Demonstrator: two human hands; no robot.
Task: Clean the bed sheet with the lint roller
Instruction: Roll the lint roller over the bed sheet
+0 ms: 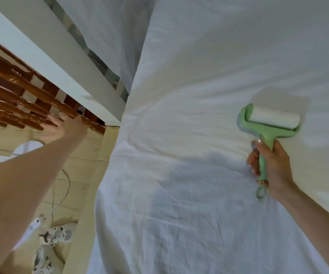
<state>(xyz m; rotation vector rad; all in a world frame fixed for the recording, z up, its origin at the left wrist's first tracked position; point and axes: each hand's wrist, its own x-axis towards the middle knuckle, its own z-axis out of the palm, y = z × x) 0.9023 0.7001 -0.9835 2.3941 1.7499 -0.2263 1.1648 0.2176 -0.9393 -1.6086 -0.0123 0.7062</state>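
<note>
A white, wrinkled bed sheet [179, 155] covers the bed and fills most of the view. On its right part lies a pale green lint roller [270, 123] with a white sticky drum pressed to the sheet. My right hand [268, 165] grips the roller's green handle, fingers curled round it. My left hand [64, 125] reaches out to the left, off the bed, with straight fingers resting on a brown wooden railing [21, 95].
A white pillow or folded cover [116, 36] lies at the top beside a white beam [60, 62]. Left of the bed, on the pale floor [74, 165], are a white fan, a cable [60, 194] and grey-white sneakers [54, 238].
</note>
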